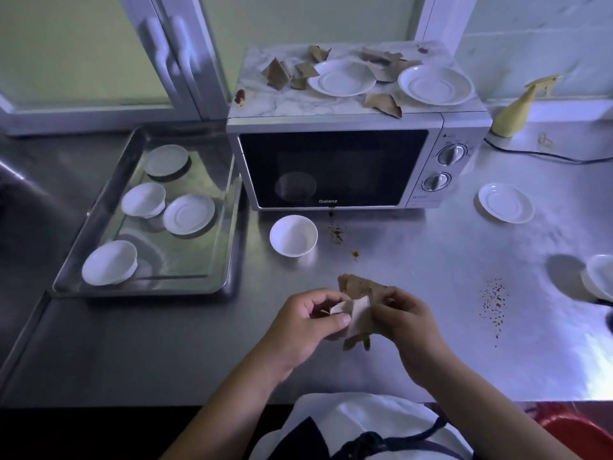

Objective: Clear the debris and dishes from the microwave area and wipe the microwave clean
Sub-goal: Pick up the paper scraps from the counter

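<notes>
Over the steel counter, my left hand (306, 322) and my right hand (403, 315) both pinch a bunch of brown paper scraps (356, 305) between them. The silver microwave (331, 167) stands at the back with its door closed. On its top lie two white saucers (341, 78) (434, 84), more brown scraps (383, 102) and red stains (239, 96). A white bowl (293, 235) sits on the counter in front of the microwave, beside brown crumbs (335, 232).
A steel tray (219, 260) at the left holds several white bowls and saucers. A saucer (506, 202) and crumbs (494, 302) lie on the right. A yellow spray bottle (517, 107) and a black cord (544, 156) are at the back right. A red bin (577, 429) is below the counter edge.
</notes>
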`<act>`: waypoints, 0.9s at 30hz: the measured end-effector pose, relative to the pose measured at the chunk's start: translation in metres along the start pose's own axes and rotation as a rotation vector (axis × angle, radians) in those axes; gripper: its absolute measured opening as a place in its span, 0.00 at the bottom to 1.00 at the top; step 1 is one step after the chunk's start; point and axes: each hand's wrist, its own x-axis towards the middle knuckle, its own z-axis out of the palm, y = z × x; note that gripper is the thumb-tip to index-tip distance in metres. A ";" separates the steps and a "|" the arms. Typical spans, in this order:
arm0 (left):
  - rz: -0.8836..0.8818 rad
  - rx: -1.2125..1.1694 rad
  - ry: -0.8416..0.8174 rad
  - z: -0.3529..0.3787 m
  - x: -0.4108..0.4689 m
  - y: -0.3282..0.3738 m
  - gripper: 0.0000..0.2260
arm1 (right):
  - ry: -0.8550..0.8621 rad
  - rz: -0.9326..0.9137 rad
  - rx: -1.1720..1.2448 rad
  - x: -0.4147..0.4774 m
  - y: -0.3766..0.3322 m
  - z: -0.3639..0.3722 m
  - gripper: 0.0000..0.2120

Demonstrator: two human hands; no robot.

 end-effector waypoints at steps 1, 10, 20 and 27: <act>0.016 0.061 0.060 0.002 0.002 -0.003 0.10 | -0.040 0.009 0.031 0.000 -0.002 0.000 0.03; 0.075 0.329 0.219 0.017 0.022 -0.014 0.07 | -0.163 0.026 0.171 -0.007 -0.007 -0.021 0.05; 0.183 0.488 0.131 0.041 0.043 -0.023 0.10 | 0.059 0.006 0.081 -0.022 0.006 -0.051 0.05; 0.049 0.356 -0.140 0.070 0.049 -0.040 0.09 | 0.217 -0.019 -0.008 -0.039 0.018 -0.072 0.05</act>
